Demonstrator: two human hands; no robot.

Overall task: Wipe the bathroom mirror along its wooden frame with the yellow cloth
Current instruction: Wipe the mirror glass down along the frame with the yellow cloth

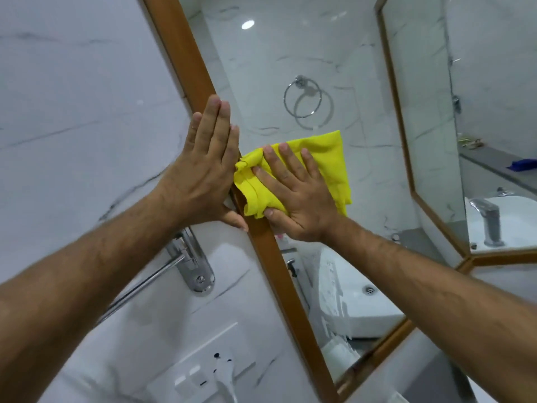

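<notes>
The mirror [290,59] has a brown wooden frame [180,53] that runs diagonally from top left to bottom right. My right hand [293,193] presses the yellow cloth [328,158] flat against the glass, right beside the frame's left strip. The cloth bunches at the frame under my thumb and spreads out past my fingertips. My left hand [203,167] lies flat and empty, fingers together, on the frame and the marble wall next to it, touching the cloth's edge.
A chrome towel bar and its mount [191,263] sit on the wall below my left hand. A white switch plate with a plug [209,370] is lower down. A second framed mirror [436,112] stands to the right. The glass reflects a towel ring and a washbasin.
</notes>
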